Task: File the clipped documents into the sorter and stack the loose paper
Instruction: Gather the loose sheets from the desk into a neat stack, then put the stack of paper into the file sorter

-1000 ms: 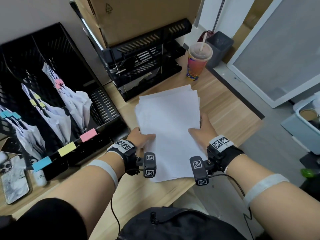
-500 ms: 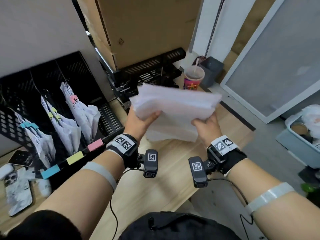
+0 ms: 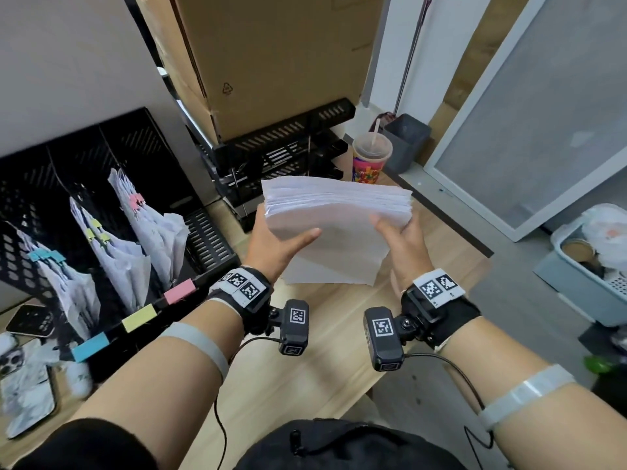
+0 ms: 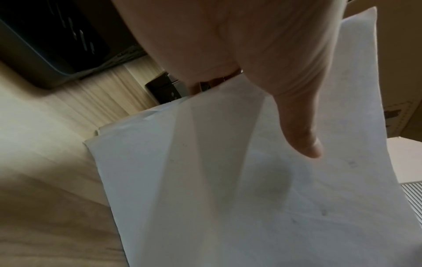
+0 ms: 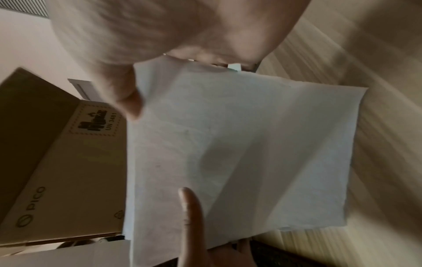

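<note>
A thick stack of loose white paper point(image 3: 336, 228) stands nearly upright above the wooden desk point(image 3: 305, 378), lower edge near the desk. My left hand point(image 3: 281, 239) grips its left side, thumb point(image 4: 303, 126) across the near face of the paper point(image 4: 251, 180). My right hand point(image 3: 400, 232) grips the right side, thumb on the near face of the paper point(image 5: 239, 144). The other fingers are hidden behind the sheets. At the left, the black mesh sorter point(image 3: 101, 184) holds clipped documents point(image 3: 149, 218) in its three slots, labelled blue, yellow and pink.
A black tiered letter tray point(image 3: 281, 154) under a large cardboard box point(image 3: 271, 62) stands behind the paper. A lidded drink cup with straw point(image 3: 371, 157) is at the desk's far right. Phones point(image 3: 27, 385) lie at the near left. The desk edge runs along the right.
The paper lay flat on the desk under both hands a second ago. Both hands have lifted it and tipped it up on edge, squaring the sheets into an even stack.
</note>
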Demonstrator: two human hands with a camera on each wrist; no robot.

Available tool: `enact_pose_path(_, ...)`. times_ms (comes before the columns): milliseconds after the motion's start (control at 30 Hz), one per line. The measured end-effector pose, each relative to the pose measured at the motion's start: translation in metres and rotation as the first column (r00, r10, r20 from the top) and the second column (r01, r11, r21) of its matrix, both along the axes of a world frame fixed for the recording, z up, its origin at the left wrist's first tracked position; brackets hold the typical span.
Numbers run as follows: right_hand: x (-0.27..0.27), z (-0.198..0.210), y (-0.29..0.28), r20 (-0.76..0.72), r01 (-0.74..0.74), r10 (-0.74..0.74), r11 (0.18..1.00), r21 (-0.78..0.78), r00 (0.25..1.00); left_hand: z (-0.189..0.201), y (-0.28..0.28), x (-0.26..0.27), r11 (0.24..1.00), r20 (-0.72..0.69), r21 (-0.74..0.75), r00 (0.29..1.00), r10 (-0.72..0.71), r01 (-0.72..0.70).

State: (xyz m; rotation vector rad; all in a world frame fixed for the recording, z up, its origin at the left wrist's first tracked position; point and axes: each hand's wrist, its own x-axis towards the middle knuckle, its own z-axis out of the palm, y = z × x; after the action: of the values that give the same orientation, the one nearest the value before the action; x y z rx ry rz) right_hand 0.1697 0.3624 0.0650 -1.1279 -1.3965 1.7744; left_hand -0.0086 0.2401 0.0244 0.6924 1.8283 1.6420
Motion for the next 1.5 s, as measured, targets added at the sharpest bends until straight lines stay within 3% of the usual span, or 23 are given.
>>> enact_pose_path(100, -0.003, 0.008, 0.004, -0.012, 0.004, -0.003, 1.0, 0.019, 1.0, -0.001, 0.001, 0.0, 1.0, -0.013, -0.027, 1.0, -0.01, 0.01)
enact_pose_path(267, -0.011, 0.017, 0.011, 0.074, 0.189, -0.187, 0.982, -0.019, 0.98, -0.001, -0.001, 0.005, 0.999, -0.051, -0.046, 0.999, -0.008, 0.006)
enact_pose_path(400, -0.016, 0.017, 0.012, 0.098, 0.245, -0.247, 0.969, 0.026, 0.964, -0.001, -0.002, 0.007, 0.998, -0.06, -0.068, 0.998, -0.018, 0.014)
enact_pose_path(533, -0.013, 0.015, 0.013, 0.082, 0.206, -0.208, 0.978, 0.035, 0.975, -0.003, -0.001, 0.005, 0.993, -0.118, -0.117, 0.992, -0.039, 0.025)
enact_pose_path(700, -0.001, 0.007, 0.02, -0.018, -0.007, 0.009, 0.996, 0.083, 1.0, -0.005, 0.001, 0.004, 0.994, 0.006, -0.109, 1.0, 0.014, -0.013)
enact_pose_path(767, 0.005, -0.004, 0.021, 0.027, -0.101, 0.098, 0.988, 0.121, 0.995, -0.007, 0.002, 0.004, 0.995, 0.045, -0.099, 0.998, 0.034, -0.03)
enact_pose_path(833, 0.009, -0.017, 0.019, 0.167, -0.174, 0.146, 0.971, 0.164, 0.975, -0.007, 0.004, 0.005, 0.995, 0.051, -0.093, 0.997, 0.049, -0.044)
enact_pose_path(933, 0.007, -0.019, 0.02, 0.288, -0.113, 0.046, 0.969, 0.222, 0.957, 0.003, 0.008, 0.005, 0.999, 0.024, -0.041, 0.999, 0.025, -0.024)
enact_pose_path(1033, -0.001, -0.007, 0.022, 0.201, 0.009, -0.053, 0.976, 0.217, 0.978, 0.014, 0.012, 0.002, 0.999, 0.03, 0.032, 0.999, 0.017, -0.018)
enact_pose_path(1133, -0.004, -0.005, 0.016, 0.177, 0.036, -0.06, 0.99, 0.133, 0.982, 0.007, 0.011, 0.001, 1.0, 0.057, 0.007, 0.998, 0.0, 0.0)
enact_pose_path(1333, 0.01, -0.019, 0.003, 0.412, -0.076, 0.065, 0.997, 0.011, 0.909, -0.027, -0.004, 0.011, 0.986, 0.097, -0.156, 0.995, -0.036, 0.05)
enact_pose_path(1500, 0.017, -0.026, 0.013, 0.653, -0.412, 0.344, 0.909, -0.054, 0.674, -0.015, -0.008, 0.003, 0.975, 0.026, -0.218, 0.999, -0.025, 0.03)
